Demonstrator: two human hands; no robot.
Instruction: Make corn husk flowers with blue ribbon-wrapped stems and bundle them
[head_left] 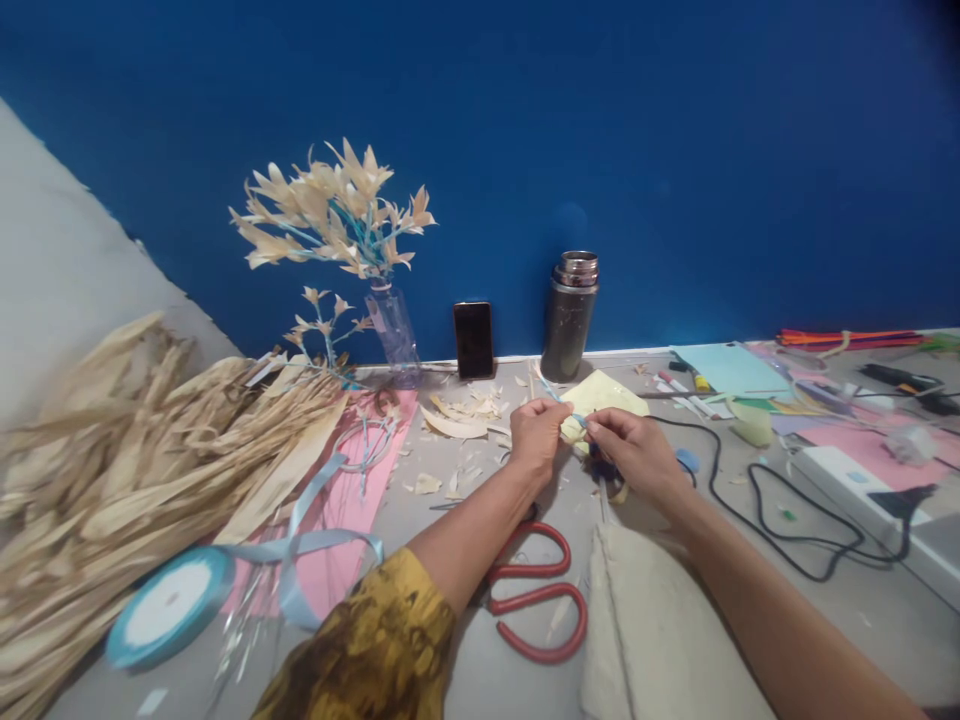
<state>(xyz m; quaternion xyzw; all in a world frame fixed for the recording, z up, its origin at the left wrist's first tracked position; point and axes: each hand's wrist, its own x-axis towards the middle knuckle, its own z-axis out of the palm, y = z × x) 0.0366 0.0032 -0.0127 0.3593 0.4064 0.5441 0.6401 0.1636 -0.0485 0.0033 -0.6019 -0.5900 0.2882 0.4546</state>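
Observation:
My left hand (pixel 535 437) is closed around a small pale husk flower (pixel 573 430), its fingertips at the base of the petals. A thin light-blue stem (pixel 549 384) sticks up behind that hand. My right hand (pixel 637 450) meets it from the other side, thumb and finger pinched at a bit of blue ribbon (pixel 583 420) by the flower. A yellow sheet of paper (pixel 606 393) lies just behind the hands. Under my left forearm, scissors with red handles (pixel 551 595) rest on the table, their blades partly hidden.
Dried corn husks (pixel 142 430) heap up at left, beside a blue ribbon spool (pixel 171 607) and pink paper (pixel 375 440). A bottle of husk flowers (pixel 394 335), a phone (pixel 473 340) and a dark flask (pixel 570 320) stand along the wall. Black cable (pixel 716 480) winds at right near a white box (pixel 847 485).

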